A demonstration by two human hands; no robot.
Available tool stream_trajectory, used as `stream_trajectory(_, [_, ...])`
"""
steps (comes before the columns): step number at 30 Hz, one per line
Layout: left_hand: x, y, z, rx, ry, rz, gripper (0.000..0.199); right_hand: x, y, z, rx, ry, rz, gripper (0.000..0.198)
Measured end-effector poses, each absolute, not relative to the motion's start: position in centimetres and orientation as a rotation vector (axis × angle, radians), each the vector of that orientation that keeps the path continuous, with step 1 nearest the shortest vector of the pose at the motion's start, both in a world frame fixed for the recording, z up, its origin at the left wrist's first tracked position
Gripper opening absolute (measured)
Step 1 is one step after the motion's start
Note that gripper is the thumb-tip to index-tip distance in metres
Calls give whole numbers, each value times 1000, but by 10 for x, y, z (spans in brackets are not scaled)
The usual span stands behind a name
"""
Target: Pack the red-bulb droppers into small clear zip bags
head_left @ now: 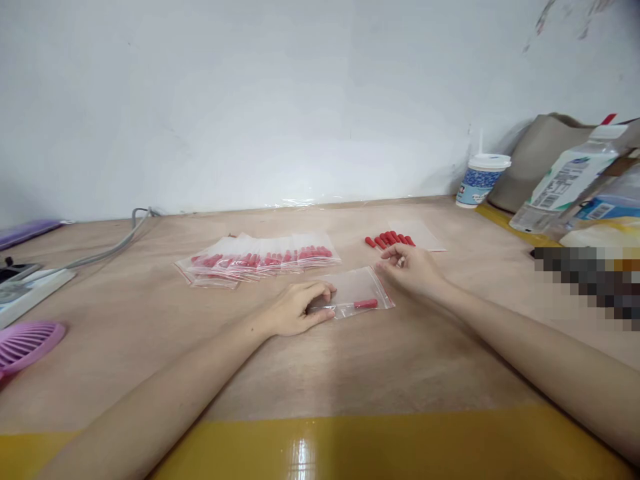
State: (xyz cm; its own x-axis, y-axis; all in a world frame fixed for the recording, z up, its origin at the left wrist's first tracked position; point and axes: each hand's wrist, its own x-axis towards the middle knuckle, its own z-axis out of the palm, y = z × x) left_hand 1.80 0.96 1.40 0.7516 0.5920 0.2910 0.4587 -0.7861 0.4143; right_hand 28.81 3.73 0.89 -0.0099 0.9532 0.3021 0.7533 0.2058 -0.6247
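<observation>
A clear zip bag (pixel 345 285) with a red edge lies flat in the middle of the table, one small red piece with a rounded end (pixel 365 303) inside it. My left hand (pixel 300 308) grips the bag's left end between thumb and fingers. Curled at the bag's red-edged right end is my right hand (pixel 413 270), its fingertips pinched together; whatever is in them is hidden. Just behind that hand lie several loose red pieces (pixel 393 238), alike in shape, beside a flat clear bag (pixel 423 235).
Filled zip bags (pixel 260 257) with red pieces overlap in a row at centre left. A power strip (pixel 35 293), a grey cable (pixel 117 247) and a pink fan (pixel 33 347) are at left. On the right stand a paper cup (pixel 483 181) and a tilted plastic bottle (pixel 567 180).
</observation>
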Motion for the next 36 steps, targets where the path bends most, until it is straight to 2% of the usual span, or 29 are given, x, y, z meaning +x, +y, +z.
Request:
stream_trajectory(2, [18, 10, 14, 2635, 795, 584, 20, 290, 54, 15, -1686, -1882, 128, 15])
stream_trajectory(5, [18, 12, 13, 2653, 766, 573, 26, 284, 74, 20, -1840, -1906, -4, 20])
stream_trajectory(10, [17, 14, 10, 2695, 730, 573, 35, 265, 91, 22, -2093, -1917, 3, 29])
stream_trajectory(15, [17, 14, 9, 2698, 736, 565, 35, 259, 88, 23, -2103, -1894, 28, 28])
stream_trajectory(17, [18, 14, 9, 2701, 736, 558, 35, 265, 81, 24, -1933, -1846, 116, 25])
stream_trajectory(20, [18, 15, 9, 2706, 728, 561, 35, 280, 67, 25, -1506, -1643, 417, 20])
stream_trajectory(26, [19, 16, 8, 2717, 742, 556, 35, 303, 37, 15, -1222, -1236, 723, 57])
stream_trajectory(36, [19, 14, 10, 2726, 756, 546, 36, 283, 20, -1, -1127, -942, 1141, 35])
